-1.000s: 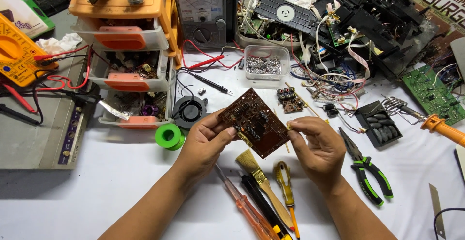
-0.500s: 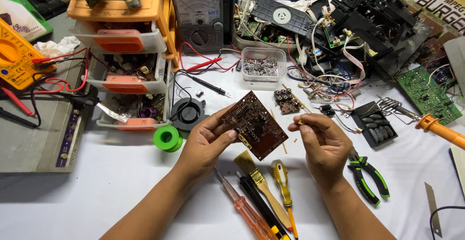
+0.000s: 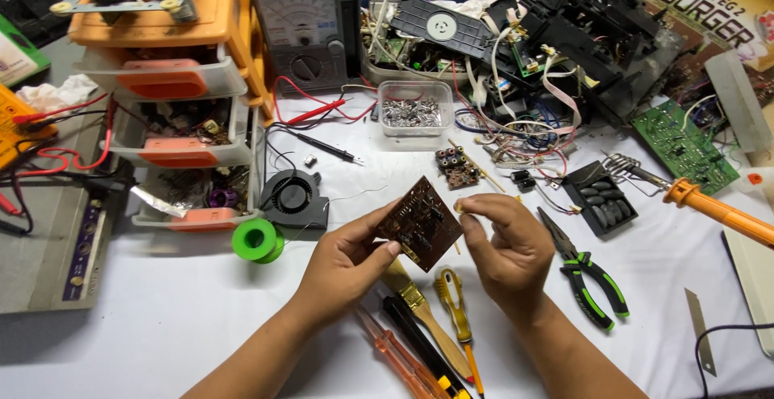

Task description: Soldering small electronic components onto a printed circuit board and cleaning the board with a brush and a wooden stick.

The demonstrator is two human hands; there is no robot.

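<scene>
Left fingers [image 3: 385,247]: pinching the brown board's lower left edge, thumb on top, the others curled under.
Right fingers [image 3: 476,205]: pressed together, thumb and forefinger nipping a tiny pale part [image 3: 459,205] just beside the board's right corner.
Left hand [image 3: 347,263]: raised over the white table, forearm running off the bottom edge.
Right hand [image 3: 509,247]: level with the left, palm turned inward, wrist toward the lower right.
Board [image 3: 419,223]: held tilted like a diamond between both hands, above the table, copper side up.
Under the hands: brush [image 3: 415,298] with pale bristles, yellow-handled screwdriver [image 3: 453,302], black-handled tool and orange screwdrivers [image 3: 399,355] lying side by side.
Right of the right hand: green-handled pliers [image 3: 592,282], flat on the table; farther out, an orange soldering iron [image 3: 709,205] and a small blade [image 3: 700,330].
Left of the left hand: green solder spool [image 3: 256,239], touching a small black fan [image 3: 294,199].
Beyond the board: small connector board [image 3: 458,167], clear tub of metal bits [image 3: 415,109], black keypad piece [image 3: 601,197].
Far edge: grey analogue meter [image 3: 305,24] with red and black probes, heap of black casings, ribbon cables and wires [image 3: 556,36], green circuit board [image 3: 684,145].
Left side: orange drawer rack [image 3: 173,76], drawers part open.
Table [image 3: 145,342]: covered in white.
</scene>
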